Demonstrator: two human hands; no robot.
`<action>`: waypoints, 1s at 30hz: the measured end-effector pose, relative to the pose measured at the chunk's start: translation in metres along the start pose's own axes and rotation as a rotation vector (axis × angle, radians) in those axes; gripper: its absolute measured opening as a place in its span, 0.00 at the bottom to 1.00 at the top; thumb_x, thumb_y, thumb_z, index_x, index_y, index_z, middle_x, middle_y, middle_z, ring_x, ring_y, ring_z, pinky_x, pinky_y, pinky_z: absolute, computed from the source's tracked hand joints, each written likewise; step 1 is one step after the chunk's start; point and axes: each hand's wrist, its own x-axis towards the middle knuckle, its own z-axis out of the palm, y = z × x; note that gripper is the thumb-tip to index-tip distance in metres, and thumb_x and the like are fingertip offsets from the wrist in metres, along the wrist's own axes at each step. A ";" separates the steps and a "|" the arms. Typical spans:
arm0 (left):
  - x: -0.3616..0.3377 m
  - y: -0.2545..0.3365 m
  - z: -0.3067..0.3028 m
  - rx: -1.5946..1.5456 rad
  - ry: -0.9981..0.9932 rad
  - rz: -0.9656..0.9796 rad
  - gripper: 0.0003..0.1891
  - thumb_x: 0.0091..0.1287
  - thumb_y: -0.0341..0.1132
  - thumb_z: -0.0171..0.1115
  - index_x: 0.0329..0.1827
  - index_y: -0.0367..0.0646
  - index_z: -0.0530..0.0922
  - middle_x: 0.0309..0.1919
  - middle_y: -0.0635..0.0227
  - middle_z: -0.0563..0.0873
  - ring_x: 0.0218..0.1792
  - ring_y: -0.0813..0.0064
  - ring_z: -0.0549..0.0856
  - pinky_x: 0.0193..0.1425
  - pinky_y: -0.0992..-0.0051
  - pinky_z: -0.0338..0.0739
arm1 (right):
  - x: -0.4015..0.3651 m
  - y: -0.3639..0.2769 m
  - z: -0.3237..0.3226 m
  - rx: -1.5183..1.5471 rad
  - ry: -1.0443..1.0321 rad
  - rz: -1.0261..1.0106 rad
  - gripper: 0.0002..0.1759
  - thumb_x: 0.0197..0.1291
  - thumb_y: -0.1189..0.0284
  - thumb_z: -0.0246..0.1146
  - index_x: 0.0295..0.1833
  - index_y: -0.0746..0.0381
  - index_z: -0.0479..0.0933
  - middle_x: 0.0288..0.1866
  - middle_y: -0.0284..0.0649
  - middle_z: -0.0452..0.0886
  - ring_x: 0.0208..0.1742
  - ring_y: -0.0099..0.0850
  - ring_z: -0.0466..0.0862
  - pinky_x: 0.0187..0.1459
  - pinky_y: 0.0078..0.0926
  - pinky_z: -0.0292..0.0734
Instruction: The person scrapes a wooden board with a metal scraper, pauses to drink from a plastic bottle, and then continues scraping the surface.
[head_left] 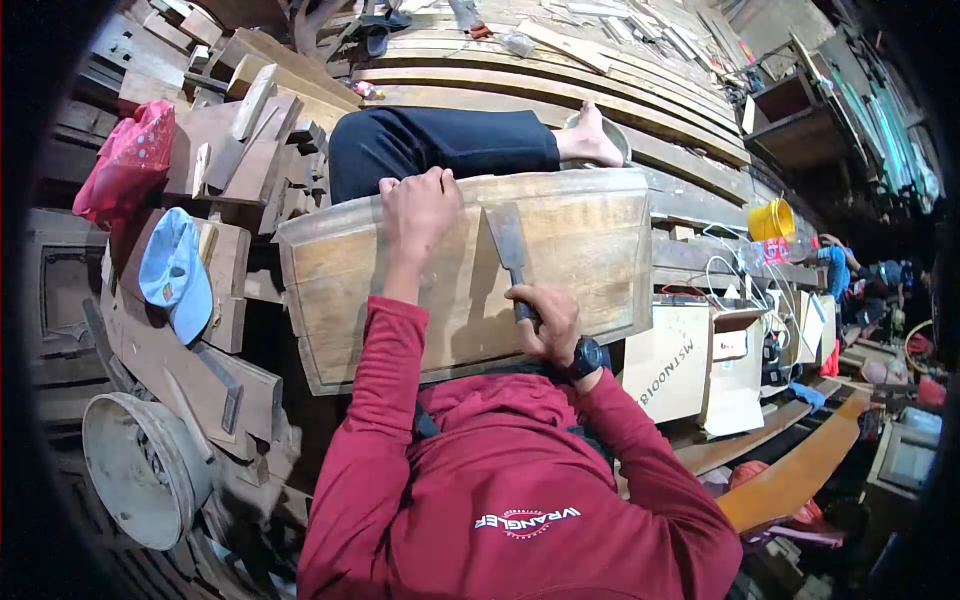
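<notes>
A wide wooden panel (580,240) with bevelled edges lies across my lap. My left hand (422,215) rests at its far edge, left of the middle, with the fingers curled over that edge. In my right hand (550,320) is the dark handle of a scraper (508,238). Its flat metal blade points away from me and lies over the middle of the panel, casting a shadow to its left. Whether the blade touches the wood I cannot tell.
Wood offcuts, a blue cap (175,272), a red cloth (130,165) and a white bucket (140,470) are at the left. A cardboard box (668,365), cables and a yellow bucket (770,220) stand at the right. My bare foot (592,138) is beyond the panel.
</notes>
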 end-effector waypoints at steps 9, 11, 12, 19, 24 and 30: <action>-0.001 0.000 -0.002 0.026 -0.015 0.004 0.21 0.80 0.47 0.52 0.38 0.45 0.90 0.32 0.52 0.91 0.37 0.51 0.90 0.56 0.56 0.71 | 0.005 -0.001 0.007 0.019 0.045 -0.020 0.22 0.50 0.81 0.66 0.54 0.61 0.83 0.31 0.44 0.82 0.29 0.42 0.84 0.32 0.38 0.77; -0.003 0.000 -0.001 0.023 -0.019 0.007 0.21 0.80 0.47 0.53 0.38 0.45 0.90 0.31 0.52 0.91 0.37 0.50 0.90 0.56 0.56 0.72 | 0.005 -0.001 0.014 0.053 0.060 0.040 0.22 0.49 0.81 0.66 0.53 0.60 0.83 0.29 0.43 0.80 0.28 0.41 0.83 0.30 0.38 0.75; -0.002 -0.001 0.002 0.020 -0.003 0.014 0.21 0.80 0.46 0.53 0.38 0.45 0.89 0.31 0.52 0.91 0.37 0.50 0.90 0.55 0.56 0.72 | 0.003 0.002 0.012 0.045 0.042 0.052 0.22 0.49 0.82 0.65 0.53 0.61 0.84 0.30 0.44 0.81 0.29 0.43 0.83 0.32 0.39 0.76; -0.004 0.001 -0.001 0.020 0.005 0.010 0.21 0.79 0.46 0.52 0.36 0.44 0.90 0.31 0.52 0.91 0.35 0.53 0.90 0.57 0.57 0.70 | 0.008 -0.002 0.012 0.038 0.072 0.069 0.23 0.49 0.80 0.66 0.55 0.60 0.84 0.30 0.43 0.81 0.28 0.41 0.83 0.31 0.37 0.77; -0.002 -0.005 0.004 -0.007 0.039 0.026 0.20 0.79 0.47 0.54 0.35 0.45 0.88 0.29 0.52 0.89 0.35 0.49 0.89 0.53 0.55 0.71 | -0.007 0.004 0.006 0.095 0.021 0.020 0.26 0.50 0.80 0.65 0.58 0.60 0.84 0.33 0.45 0.84 0.30 0.44 0.84 0.33 0.39 0.79; 0.000 0.000 0.001 0.015 -0.002 0.001 0.21 0.80 0.47 0.52 0.37 0.44 0.89 0.30 0.51 0.90 0.37 0.50 0.90 0.55 0.56 0.71 | -0.006 0.002 -0.001 0.072 -0.023 0.051 0.26 0.52 0.81 0.63 0.59 0.60 0.84 0.34 0.46 0.84 0.31 0.46 0.85 0.36 0.41 0.80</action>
